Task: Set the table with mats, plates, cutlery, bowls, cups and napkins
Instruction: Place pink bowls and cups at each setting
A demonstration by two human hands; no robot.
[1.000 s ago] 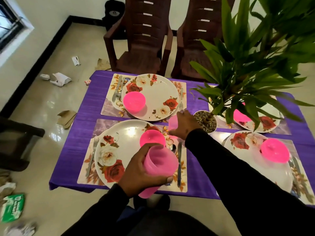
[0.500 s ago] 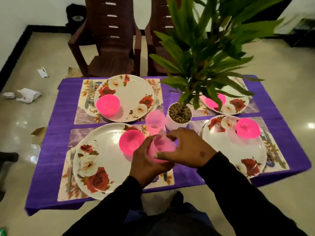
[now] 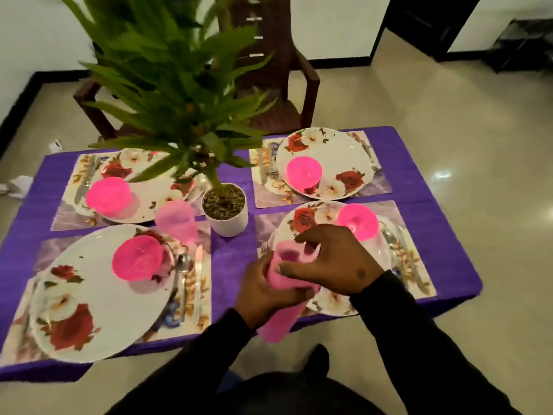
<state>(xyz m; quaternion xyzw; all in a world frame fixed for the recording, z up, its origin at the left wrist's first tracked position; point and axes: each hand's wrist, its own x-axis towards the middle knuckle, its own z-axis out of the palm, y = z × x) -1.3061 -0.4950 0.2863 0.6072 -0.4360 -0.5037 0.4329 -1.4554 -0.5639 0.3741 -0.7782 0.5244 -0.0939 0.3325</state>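
Observation:
My left hand (image 3: 263, 290) grips a stack of pink cups (image 3: 279, 313) over the table's near edge. My right hand (image 3: 332, 262) pinches the rim of the top cup in that stack. One pink cup (image 3: 177, 220) stands on the purple table (image 3: 230, 256) left of the plant pot. Several floral plates lie on mats, each with an upturned pink bowl: near left plate (image 3: 98, 298) with bowl (image 3: 138, 258), far left bowl (image 3: 108, 194), far right plate (image 3: 324, 163) with bowl (image 3: 304, 172), near right bowl (image 3: 357, 221). A spoon (image 3: 182, 271) and knife lie right of the near left plate.
A white pot (image 3: 229, 217) with a tall green plant (image 3: 176, 85) stands at the table's middle and hides part of the far left setting. Brown plastic chairs (image 3: 278, 85) stand behind the table. Paper scraps lie on the floor at the left.
My right hand set one cup beside the pot, then came back to the stack in my left hand. My view swung to the right, and both hands now sit over the near right setting.

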